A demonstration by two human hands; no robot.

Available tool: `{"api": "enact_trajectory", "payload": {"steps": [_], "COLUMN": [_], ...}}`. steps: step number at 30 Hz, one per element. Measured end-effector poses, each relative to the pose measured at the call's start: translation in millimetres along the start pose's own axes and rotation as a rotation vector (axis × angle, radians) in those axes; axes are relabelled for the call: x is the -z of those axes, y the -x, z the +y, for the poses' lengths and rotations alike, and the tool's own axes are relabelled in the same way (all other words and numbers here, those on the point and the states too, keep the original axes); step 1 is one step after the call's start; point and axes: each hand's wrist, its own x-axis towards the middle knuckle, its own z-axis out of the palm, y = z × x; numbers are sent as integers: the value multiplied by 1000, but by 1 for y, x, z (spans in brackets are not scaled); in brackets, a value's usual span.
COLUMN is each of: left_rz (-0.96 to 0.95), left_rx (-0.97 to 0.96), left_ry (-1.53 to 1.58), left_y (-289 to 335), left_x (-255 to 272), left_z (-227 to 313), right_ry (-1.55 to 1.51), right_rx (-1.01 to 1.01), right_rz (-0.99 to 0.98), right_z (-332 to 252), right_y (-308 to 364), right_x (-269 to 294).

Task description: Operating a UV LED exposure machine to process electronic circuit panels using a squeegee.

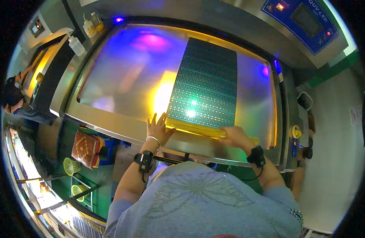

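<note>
At the centre of the frame a green panel lies on the glass bed. Left hand, fingers spread, presses its near-left corner; right hand grips its near edge.

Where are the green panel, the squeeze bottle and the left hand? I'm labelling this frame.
green panel (204, 85), head view, middle of its gridded face.
squeeze bottle (76, 45), head view, its clear body.
left hand (158, 129), head view, back of the hand.
</note>
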Motion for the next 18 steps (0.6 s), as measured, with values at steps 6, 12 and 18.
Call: {"api": "enact_trajectory", "payload": {"steps": [6,12,18], "left_rz": [-8,-5,-19], "left_rx": [-8,-29,-25], "left_ry": [6,-5,6], "left_y": [-2,0,1], "left_x": [-3,-2,1], "left_z": [-4,-4,-3], "right_ry": [-15,-22,-33], "right_rx": [14,-82,-78], "right_rz": [46,29,68], "right_z": [1,-10,-9], "right_y": [1,5,4], "right_x": [-3,-1,-3]}}
